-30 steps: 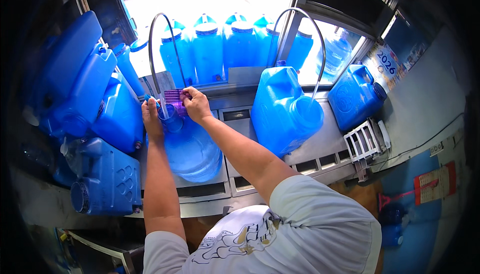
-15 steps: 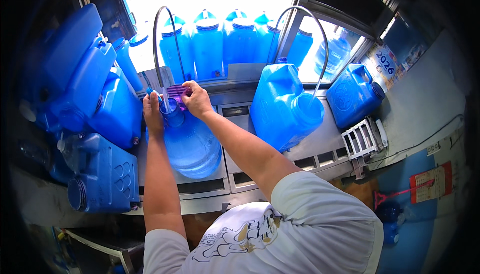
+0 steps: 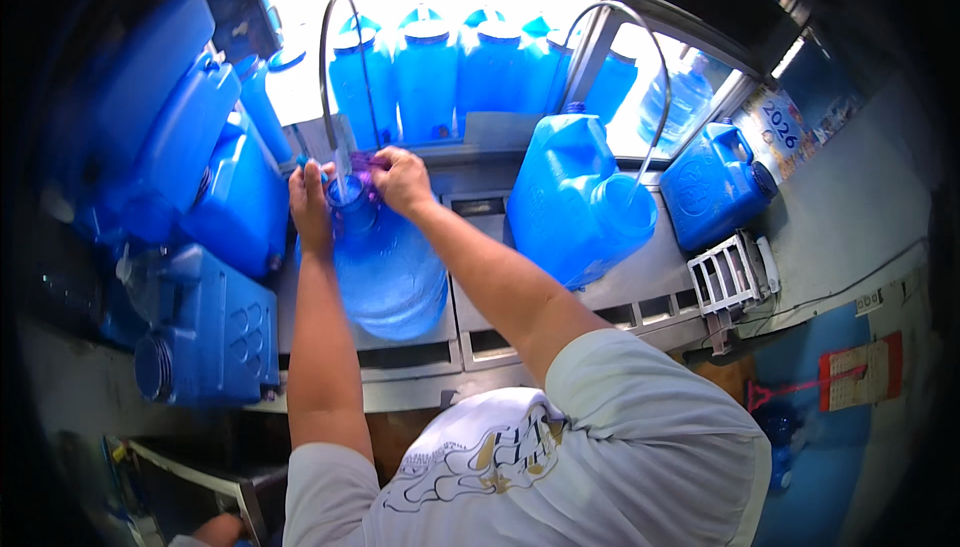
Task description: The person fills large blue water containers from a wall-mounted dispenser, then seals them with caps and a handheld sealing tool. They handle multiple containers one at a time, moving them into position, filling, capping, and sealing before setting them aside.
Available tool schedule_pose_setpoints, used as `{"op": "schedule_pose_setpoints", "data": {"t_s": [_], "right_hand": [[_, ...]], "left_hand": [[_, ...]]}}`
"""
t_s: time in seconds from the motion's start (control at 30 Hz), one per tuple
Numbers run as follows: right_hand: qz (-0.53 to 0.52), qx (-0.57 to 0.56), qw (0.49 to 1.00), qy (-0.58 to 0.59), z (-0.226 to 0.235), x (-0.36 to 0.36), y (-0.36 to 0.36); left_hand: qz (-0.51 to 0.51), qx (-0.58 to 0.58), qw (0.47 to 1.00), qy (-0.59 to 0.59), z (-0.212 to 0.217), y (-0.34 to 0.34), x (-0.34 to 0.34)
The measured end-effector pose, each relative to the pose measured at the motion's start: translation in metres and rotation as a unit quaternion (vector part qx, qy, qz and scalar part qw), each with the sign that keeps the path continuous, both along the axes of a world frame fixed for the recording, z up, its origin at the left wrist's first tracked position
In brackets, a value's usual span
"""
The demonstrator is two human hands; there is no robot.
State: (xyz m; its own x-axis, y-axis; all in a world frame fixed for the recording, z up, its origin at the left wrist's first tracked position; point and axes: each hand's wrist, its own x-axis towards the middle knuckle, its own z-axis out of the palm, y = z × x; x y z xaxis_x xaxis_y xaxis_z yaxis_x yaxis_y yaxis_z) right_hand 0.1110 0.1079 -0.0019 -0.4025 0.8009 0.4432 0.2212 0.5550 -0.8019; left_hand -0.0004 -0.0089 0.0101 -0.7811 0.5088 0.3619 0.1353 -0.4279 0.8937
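A round clear-blue water jug (image 3: 390, 287) stands upright on the metal counter, with a clear spout tube (image 3: 344, 173) running down into its neck (image 3: 352, 205). My right hand (image 3: 404, 183) pinches a purple piece (image 3: 370, 163) beside the neck; its exact kind is blurred. Left of the neck is my left hand (image 3: 313, 212), fingers raised and closed around a small blue part (image 3: 302, 161) near the tube, perhaps a tap handle. To the right, a blue slim container (image 3: 560, 202) stands with a second curved spout (image 3: 648, 127) reaching into its wide mouth.
Several blue containers (image 3: 425, 87) line the window ledge behind the jug. More blue containers (image 3: 225, 322) crowd the left side. At the right are a closed blue container (image 3: 715, 192) and a white rack (image 3: 730, 272). Another person's limb (image 3: 220, 530) shows at the bottom left.
The view has shifted slightly. My right hand has turned a little, and the purple piece now shows less, blurred beside the jug's neck. My left hand stays by the tube.
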Motion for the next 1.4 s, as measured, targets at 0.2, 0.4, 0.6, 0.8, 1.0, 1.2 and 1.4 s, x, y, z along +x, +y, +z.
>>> {"op": "schedule_pose_setpoints", "data": {"t_s": [0.2, 0.4, 0.6, 0.8, 1.0, 1.2, 1.4], "right_hand": [[0.028, -0.11, 0.992, 0.055, 0.002, 0.004, 0.006], [0.048, -0.116, 0.992, 0.014, 0.01, 0.008, 0.0], [0.024, -0.045, 0.999, -0.013, 0.005, 0.004, 0.003], [0.069, -0.088, 0.992, -0.053, 0.006, 0.006, 0.004], [0.078, -0.017, 0.994, -0.08, 0.009, 0.007, -0.002], [0.051, -0.001, 0.998, -0.038, 0.007, 0.006, -0.003], [0.066, -0.028, 0.994, -0.082, 0.01, 0.006, -0.004]], "left_hand": [[-0.001, 0.023, 0.999, -0.03, -0.004, 0.001, -0.002], [0.01, 0.029, 0.999, -0.021, -0.004, 0.001, -0.003], [0.017, 0.01, 0.999, -0.051, -0.006, 0.005, -0.003], [-0.009, -0.012, 1.0, -0.014, -0.004, 0.003, -0.001], [0.015, -0.012, 1.0, 0.016, -0.005, 0.004, -0.003], [-0.016, -0.016, 0.999, -0.022, 0.0, 0.002, 0.003], [0.012, -0.012, 1.0, -0.005, -0.001, 0.003, 0.002]]}}
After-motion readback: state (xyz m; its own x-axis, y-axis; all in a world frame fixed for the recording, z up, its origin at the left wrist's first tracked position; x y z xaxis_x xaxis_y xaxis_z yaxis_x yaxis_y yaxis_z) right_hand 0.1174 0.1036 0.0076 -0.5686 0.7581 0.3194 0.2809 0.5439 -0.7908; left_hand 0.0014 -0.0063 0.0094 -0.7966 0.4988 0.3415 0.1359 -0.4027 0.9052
